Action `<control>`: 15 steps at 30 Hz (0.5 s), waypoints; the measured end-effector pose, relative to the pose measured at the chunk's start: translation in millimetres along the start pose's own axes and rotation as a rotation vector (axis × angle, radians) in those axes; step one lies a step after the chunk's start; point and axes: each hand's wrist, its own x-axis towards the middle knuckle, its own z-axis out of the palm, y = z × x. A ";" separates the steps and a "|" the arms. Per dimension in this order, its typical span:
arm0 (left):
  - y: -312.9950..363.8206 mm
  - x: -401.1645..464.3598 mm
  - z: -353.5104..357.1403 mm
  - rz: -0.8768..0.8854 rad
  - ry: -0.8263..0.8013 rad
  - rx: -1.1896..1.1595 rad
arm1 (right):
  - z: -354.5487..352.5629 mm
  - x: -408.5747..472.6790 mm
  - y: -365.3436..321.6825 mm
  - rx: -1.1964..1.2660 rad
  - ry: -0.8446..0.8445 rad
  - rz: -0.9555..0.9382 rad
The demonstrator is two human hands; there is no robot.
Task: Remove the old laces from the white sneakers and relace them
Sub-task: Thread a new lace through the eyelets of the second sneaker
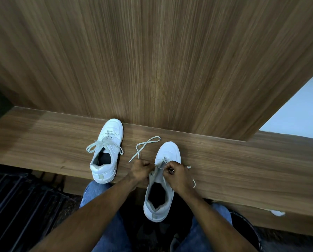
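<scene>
Both hands work at the laces of the nearer shoe: the left hand has its fingers curled round one end of the lace, and the right hand pinches the other end with curled fingers just above the tongue. Behind them rises a tall wooden panel, and at its foot runs the wooden ledge that bears the shoes. The person's blue jeans fill the bottom of the view under both forearms. The right sneaker lies with its toe toward the panel and its heel hanging over the ledge's near edge, mostly unlaced (only the eyelets near the toe look threaded). The left sneaker stands well apart to the left, toe touching the panel, laced partway with loose ends trailing off both sides. The held lace loops free across the ledge between the two shoes.
</scene>
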 end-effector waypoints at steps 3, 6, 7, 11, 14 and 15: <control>0.2 -0.3 -0.3 0.001 -0.014 -0.002 | 1.0 0.0 2.4 0.006 0.006 -0.025; 0.8 -1.9 -1.2 0.002 -0.009 -0.004 | 2.5 -1.3 3.5 0.002 0.019 -0.032; 1.1 -2.5 -0.8 0.003 -0.010 -0.007 | 3.4 -1.7 4.1 -0.001 0.022 -0.027; 1.4 -1.9 0.5 -0.006 -0.009 -0.044 | 6.6 -3.0 7.7 0.012 -0.015 0.021; 2.5 -4.2 0.7 -0.013 -0.024 -0.071 | 7.0 -1.7 7.2 0.006 -0.036 0.025; 2.7 -5.0 1.1 -0.010 -0.023 -0.073 | 6.9 -0.9 5.9 0.003 -0.036 0.015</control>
